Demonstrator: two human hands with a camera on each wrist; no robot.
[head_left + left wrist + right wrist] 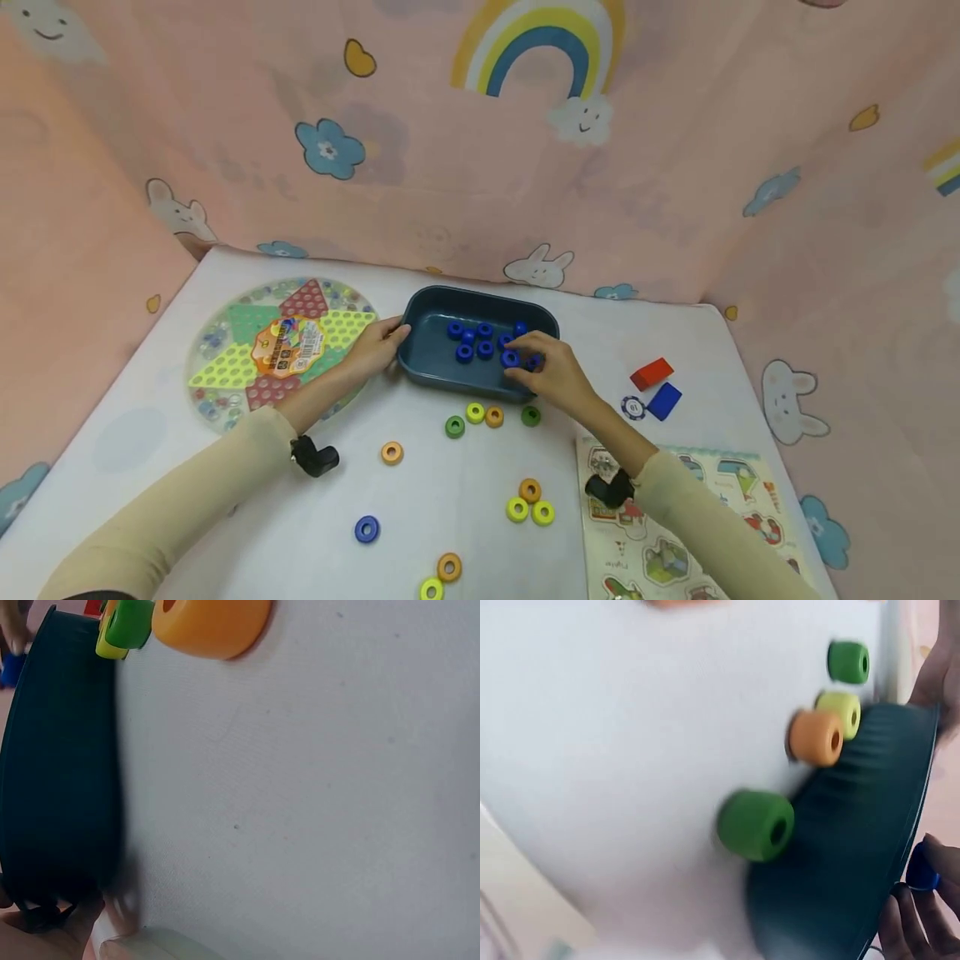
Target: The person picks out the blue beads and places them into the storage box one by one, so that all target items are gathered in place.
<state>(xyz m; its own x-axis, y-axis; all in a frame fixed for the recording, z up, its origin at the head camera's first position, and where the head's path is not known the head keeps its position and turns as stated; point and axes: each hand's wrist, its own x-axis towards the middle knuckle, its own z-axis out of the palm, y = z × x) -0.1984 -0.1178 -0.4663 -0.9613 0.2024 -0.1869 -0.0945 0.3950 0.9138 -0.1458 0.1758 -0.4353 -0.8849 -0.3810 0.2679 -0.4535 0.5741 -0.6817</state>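
Note:
My left hand [375, 346] grips the left end of a dark teal plastic tray [457, 385], thumb over its rim. Several blue ring beads [465, 353] lie in the tray. At the tray's right end, my right hand [557, 375] pinches a blue bead [922, 868] between thumb and fingers, over the near right corner. The right wrist view shows this bead right at the rim, part of the hand cut off by the frame. In the left wrist view, the tray's outer wall [64, 765] stands beside the fingers of the left hand [49, 937].
Green, yellow and orange beads [494, 417] sit along the tray's near side; more lie scattered nearer, with one blue bead [367, 529]. A round Chinese checkers board [240, 321] is at left. Red [652, 374] and blue blocks, a chip [633, 407] and a picture puzzle board [667, 562] are at right.

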